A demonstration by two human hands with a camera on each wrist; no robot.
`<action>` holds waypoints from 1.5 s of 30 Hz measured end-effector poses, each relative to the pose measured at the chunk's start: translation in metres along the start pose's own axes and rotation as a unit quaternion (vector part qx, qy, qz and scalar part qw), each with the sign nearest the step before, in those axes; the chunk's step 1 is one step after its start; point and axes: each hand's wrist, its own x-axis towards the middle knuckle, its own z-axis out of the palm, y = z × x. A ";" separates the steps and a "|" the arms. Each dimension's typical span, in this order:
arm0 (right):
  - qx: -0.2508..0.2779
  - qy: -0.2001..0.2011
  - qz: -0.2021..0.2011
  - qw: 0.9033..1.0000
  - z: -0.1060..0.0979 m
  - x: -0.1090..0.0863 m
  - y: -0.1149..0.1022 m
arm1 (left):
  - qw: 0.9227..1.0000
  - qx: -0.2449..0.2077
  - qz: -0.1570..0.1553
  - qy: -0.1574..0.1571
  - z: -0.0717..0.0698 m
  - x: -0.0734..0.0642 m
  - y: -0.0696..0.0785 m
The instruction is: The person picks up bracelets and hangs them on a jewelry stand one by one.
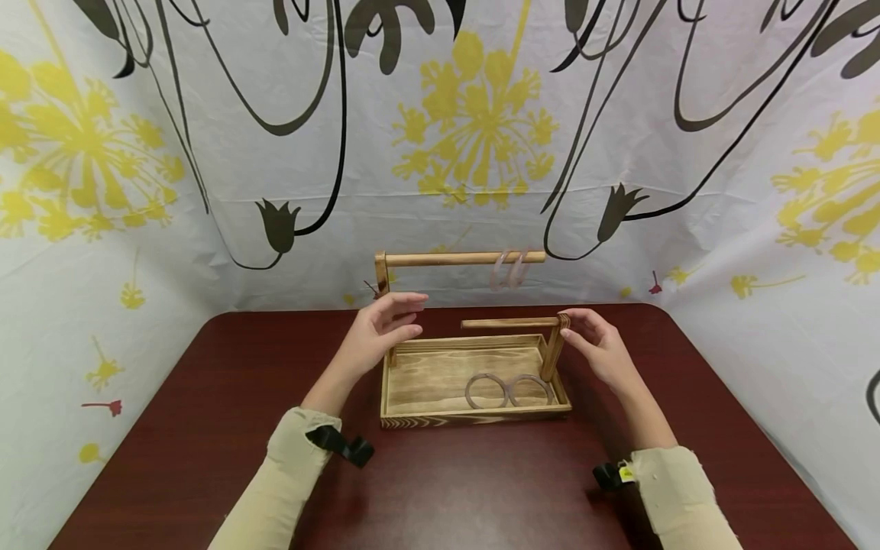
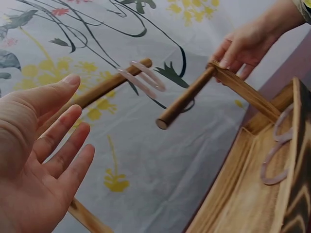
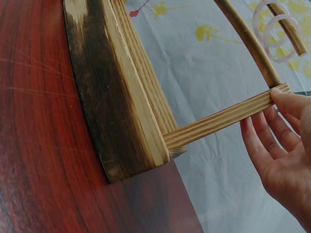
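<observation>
A wooden tray stand (image 1: 433, 382) sits on the table, with a taller bar (image 1: 440, 260) on the left post (image 1: 382, 276) and a lower bar (image 1: 509, 323) on the right post (image 1: 553, 351). Two pale, translucent bangles (image 2: 150, 75) hang near the free end of the taller bar. Another pair of bangles (image 1: 468, 393) lies in the tray's right part. My right hand (image 1: 601, 347) pinches the top of the right post between thumb and fingers. Beside the left post, my left hand (image 1: 374, 332) is held up with extended fingers and nothing in its grasp.
The dark red-brown table (image 1: 454, 489) extends around the stand. Behind it and at both sides hangs a white cloth (image 1: 330, 176) with yellow and dark plant prints. Black straps (image 1: 344, 447) circle both sleeved wrists.
</observation>
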 end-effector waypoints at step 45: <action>0.006 0.001 -0.008 1.000 0.000 -0.001 0.002 | 0.992 0.006 -0.079 -0.099 0.041 -0.012 -0.059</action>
